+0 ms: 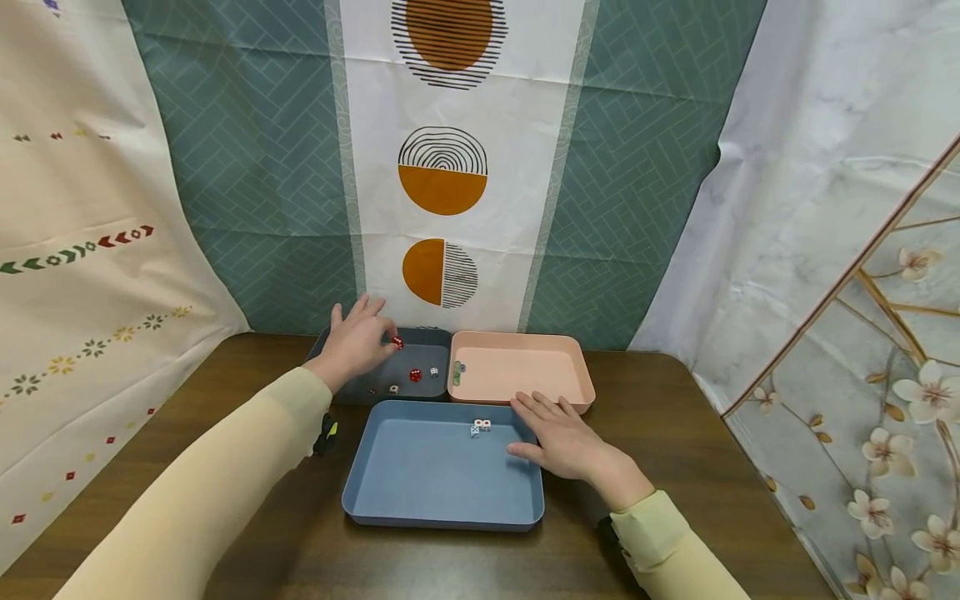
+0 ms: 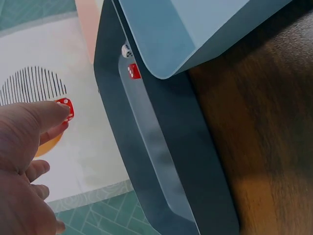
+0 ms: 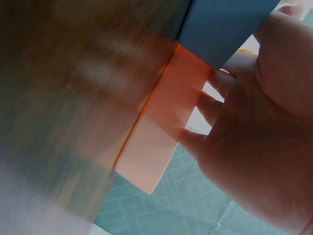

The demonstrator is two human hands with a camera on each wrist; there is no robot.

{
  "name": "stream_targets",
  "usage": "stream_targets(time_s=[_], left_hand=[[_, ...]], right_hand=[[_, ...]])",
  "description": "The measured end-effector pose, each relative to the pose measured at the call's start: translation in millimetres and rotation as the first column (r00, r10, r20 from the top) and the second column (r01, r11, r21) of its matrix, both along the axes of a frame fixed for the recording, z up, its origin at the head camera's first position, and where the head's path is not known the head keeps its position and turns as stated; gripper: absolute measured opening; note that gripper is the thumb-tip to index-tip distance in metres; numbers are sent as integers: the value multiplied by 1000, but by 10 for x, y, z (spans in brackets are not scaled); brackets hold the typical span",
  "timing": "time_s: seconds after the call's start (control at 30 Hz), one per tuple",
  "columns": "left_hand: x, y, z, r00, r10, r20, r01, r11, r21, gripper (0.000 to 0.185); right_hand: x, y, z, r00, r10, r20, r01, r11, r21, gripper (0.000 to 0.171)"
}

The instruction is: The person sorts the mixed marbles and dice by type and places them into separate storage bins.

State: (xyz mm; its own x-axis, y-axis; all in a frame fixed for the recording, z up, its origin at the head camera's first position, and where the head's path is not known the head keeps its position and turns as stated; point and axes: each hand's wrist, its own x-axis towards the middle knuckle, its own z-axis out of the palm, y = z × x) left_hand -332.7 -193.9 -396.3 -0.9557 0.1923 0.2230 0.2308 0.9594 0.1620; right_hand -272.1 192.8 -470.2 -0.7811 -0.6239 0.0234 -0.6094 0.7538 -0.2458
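Note:
Between thumb and forefinger, my left hand (image 1: 352, 342) pinches a red die (image 2: 71, 109) with white pips, raised above the dark grey tray (image 1: 422, 343). Lying in that tray are another red die (image 1: 416, 376), a white die (image 1: 434, 372) and a few smaller dice. With fingers spread, my right hand (image 1: 564, 440) is over the right edge of the blue tray (image 1: 442, 475), its fingertips near the front of the pink tray (image 3: 156, 132). Several white dice (image 1: 476, 431) sit together near the blue tray's back edge.
Green translucent dice (image 1: 457, 373) lie at the left end of the pink tray. The grey and pink trays stand side by side behind the blue one on a dark wooden table (image 1: 660, 467). Patterned cloths (image 1: 637, 167) hang behind and at both sides.

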Motion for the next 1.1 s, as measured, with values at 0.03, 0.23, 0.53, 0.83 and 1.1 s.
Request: stream_targets(time_s=[0.03,0.23,0.53,0.83,1.1], left_hand=[[-5,-1,4,1000,3,-1,-3,1000,-1,15],[-28,12,17,1000,11,-2,-11,1000,3,14],[-78,24,5,1000,21,-2,-21,1000,15,17],[-93,13,-6,1000,18,-11,-17,1000,19,22],[-29,105,-18,1000,-10,-5,10,1000,12,24]], right_hand=[[0,-1,2,1000,1,1,-1,1000,-1,85],[2,5,-7,1000,-7,8,7,1000,-2,86],[-60,25,-107,1000,0,-9,0,1000,-5,89],[-24,-5,-34,1000,-13,-3,13,1000,28,87],[-18,2,-21,1000,-16,8,16,1000,19,87]])
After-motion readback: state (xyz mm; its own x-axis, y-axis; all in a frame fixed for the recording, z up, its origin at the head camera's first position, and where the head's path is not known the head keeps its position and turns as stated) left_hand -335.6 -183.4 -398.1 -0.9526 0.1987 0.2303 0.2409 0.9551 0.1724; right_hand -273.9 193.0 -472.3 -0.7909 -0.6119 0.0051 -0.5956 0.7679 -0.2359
